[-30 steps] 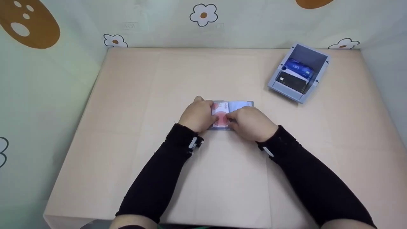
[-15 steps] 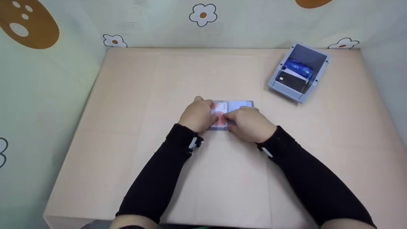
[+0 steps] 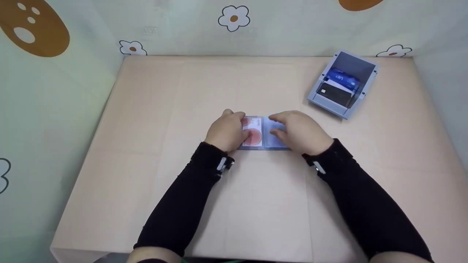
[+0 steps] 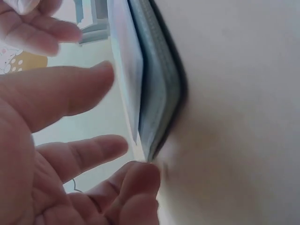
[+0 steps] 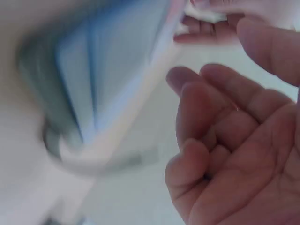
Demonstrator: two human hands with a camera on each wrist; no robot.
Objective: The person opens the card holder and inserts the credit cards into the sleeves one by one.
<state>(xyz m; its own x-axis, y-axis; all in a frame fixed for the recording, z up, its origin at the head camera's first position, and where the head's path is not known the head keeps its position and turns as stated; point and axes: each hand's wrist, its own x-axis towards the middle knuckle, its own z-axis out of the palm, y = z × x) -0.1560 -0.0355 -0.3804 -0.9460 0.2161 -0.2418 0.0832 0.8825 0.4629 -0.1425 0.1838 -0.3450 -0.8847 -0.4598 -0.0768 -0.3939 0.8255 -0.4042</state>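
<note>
An unfolded card holder (image 3: 270, 141) lies flat before me on a pale cloth-covered table (image 3: 204, 87), and I place everything else by it. Its near edge runs well apart from the table's edge on my side; a broad stretch of cloth lies to its left and another beyond it, up to the flower-printed wall (image 3: 182, 22). The tightest side is beyond and to its right, where a grey box (image 3: 329, 105) sits at a slant with a blue card (image 3: 343, 78) and a black card (image 3: 335, 94) inside.

The holder's long axis runs left to right, its fold pointing straight away from me. On its left page a red-and-white card (image 3: 256, 128) stands lengthwise along that fold.

My left hand (image 3: 226, 131) is at the holder's left edge, thumb over the card, fingers loosely bent and spread; I cannot tell how hard it presses. My right hand (image 3: 301, 131) is over the right page, thumb and forefinger well parted, the other fingers slackly curled, with nothing between them.
</note>
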